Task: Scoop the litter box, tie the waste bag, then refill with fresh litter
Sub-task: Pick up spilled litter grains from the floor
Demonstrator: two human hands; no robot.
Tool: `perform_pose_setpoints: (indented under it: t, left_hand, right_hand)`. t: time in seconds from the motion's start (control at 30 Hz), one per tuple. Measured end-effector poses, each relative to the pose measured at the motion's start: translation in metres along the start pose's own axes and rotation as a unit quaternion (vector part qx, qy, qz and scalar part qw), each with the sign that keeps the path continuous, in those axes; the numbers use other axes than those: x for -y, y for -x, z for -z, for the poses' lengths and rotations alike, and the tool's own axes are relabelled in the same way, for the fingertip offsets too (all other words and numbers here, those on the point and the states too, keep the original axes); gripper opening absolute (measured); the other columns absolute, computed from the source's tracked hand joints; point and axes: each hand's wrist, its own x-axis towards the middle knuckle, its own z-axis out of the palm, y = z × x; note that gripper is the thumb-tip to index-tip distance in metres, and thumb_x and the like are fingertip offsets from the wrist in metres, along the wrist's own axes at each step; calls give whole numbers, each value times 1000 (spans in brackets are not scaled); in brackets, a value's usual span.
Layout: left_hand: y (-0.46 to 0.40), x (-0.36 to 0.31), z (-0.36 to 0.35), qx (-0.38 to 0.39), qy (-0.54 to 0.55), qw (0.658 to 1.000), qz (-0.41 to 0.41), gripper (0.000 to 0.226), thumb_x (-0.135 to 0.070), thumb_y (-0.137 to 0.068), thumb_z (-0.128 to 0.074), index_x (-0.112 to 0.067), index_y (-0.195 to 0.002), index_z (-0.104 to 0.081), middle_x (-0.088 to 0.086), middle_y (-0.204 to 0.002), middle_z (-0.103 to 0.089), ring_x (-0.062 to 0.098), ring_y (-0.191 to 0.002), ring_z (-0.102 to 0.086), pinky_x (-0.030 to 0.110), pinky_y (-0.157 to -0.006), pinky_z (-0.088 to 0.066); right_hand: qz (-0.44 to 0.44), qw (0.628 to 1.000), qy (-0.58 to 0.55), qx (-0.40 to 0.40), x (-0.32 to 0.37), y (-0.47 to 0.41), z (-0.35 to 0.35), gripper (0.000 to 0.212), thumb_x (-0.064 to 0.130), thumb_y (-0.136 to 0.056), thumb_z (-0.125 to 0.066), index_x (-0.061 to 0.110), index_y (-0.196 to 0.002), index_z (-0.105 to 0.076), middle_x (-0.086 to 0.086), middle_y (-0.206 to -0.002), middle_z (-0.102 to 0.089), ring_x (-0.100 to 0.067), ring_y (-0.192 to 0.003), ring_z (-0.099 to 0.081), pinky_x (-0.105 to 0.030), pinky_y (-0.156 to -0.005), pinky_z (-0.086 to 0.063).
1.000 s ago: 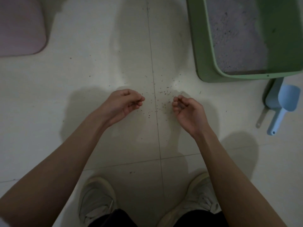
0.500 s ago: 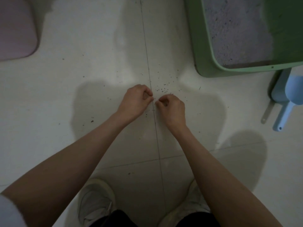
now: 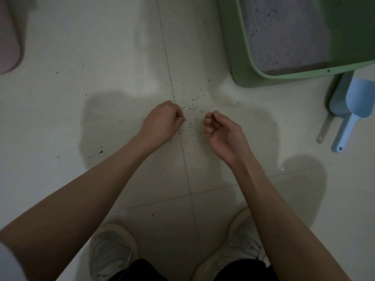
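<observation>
While both curl over spilled grains (image 3: 191,107) | left hand (image 3: 162,121) fisted | right hand (image 3: 222,131) cupped, empty

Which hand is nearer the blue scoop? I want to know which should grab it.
The right hand. The blue scoop lies on the floor to its right, beside the litter box; the left hand is farther away.
</observation>
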Motion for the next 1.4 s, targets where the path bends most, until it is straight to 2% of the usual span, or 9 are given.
perform_pose_setpoints:
  t: [0.13, 0.3, 0.43, 0.93, 1.07, 1.13, 1.23, 1.3, 1.4]
  left_hand:
    - [2, -4, 7, -30, 148, 986, 75, 7, -16, -87, -58, -13, -83, -63, -5, -73, -54, 5, -65, -48, 8, -59, -33]
    - [9, 1, 23, -10, 613, 763, 204, 24, 3, -86, -41, -6, -67, -52, 2, -59, -57, 13, -56, -47, 18, -47, -33]
    - [16, 6, 26, 13, 692, 685, 229, 26, 1, -83, -26, -8, -66, -44, 1, -53, -53, 14, -55, -43, 19, -44, -31]
    - [27, 15, 16, -16, 652, 709, 267, 28, 0, -82, -27, -4, -74, -53, -2, -51, -49, 10, -50, -40, 18, -43, -28]
    - [25, 11, 14, -38, 588, 762, 270, 27, 1, -83, -34, -5, -72, -58, -1, -51, -49, 12, -49, -40, 20, -44, -27]
    - [25, 11, 15, -46, 476, 845, 239, 25, -5, -87, -43, -10, -72, -63, -2, -56, -51, 10, -51, -42, 18, -48, -30]
    - [24, 14, 14, -49, 235, 960, 147, 10, -20, -89, -57, -16, -84, -63, -12, -68, -51, 1, -63, -46, 10, -57, -34]
    - [23, 16, 11, -58, 141, 982, 111, 11, -23, -87, -61, -14, -94, -63, -9, -75, -51, 6, -71, -47, 13, -61, -32]
    - [18, 17, 6, -67, 74, 990, 96, 23, -24, -85, -64, -10, -103, -60, 3, -100, -60, 19, -90, -53, 21, -75, -34]
  right_hand:
    - [62, 986, 149, -42, -1, -3, -3, 23, -2, -90, -41, 4, -74, -57, -4, -63, -58, -12, -57, -50, -19, -54, -40]
    - [209, 723, 646, -127, -12, -16, 1, 17, 16, -89, -58, 9, -102, -67, 0, -92, -64, -10, -83, -57, -20, -79, -44]
    - [246, 641, 719, -107, -21, -22, 1, 21, 11, -91, -52, 6, -108, -63, -8, -108, -65, -18, -96, -58, -17, -79, -37]
    - [257, 572, 777, -54, -30, -23, -4, 17, 17, -91, -56, 3, -96, -65, -13, -99, -63, -26, -92, -57, -31, -81, -41]
    - [225, 551, 802, -48, -29, -25, -8, 19, 18, -94, -51, 4, -100, -63, -12, -104, -62, -26, -96, -57, -31, -81, -41]
    - [219, 583, 780, -53, -25, -23, -10, 19, 18, -94, -51, 4, -100, -63, -9, -103, -63, -22, -93, -56, -27, -79, -38]
    - [203, 759, 611, -92, -18, -16, -8, 13, 16, -92, -56, 7, -92, -66, 1, -79, -60, -7, -69, -51, -19, -67, -39]
    - [170, 845, 497, -104, -14, -10, -2, 10, 16, -91, -58, 10, -85, -63, 7, -66, -51, -4, -59, -42, -16, -60, -37]
    - [142, 852, 494, -100, -12, -3, 6, 8, 13, -89, -60, 12, -81, -62, 6, -62, -46, -4, -56, -38, -12, -54, -34]
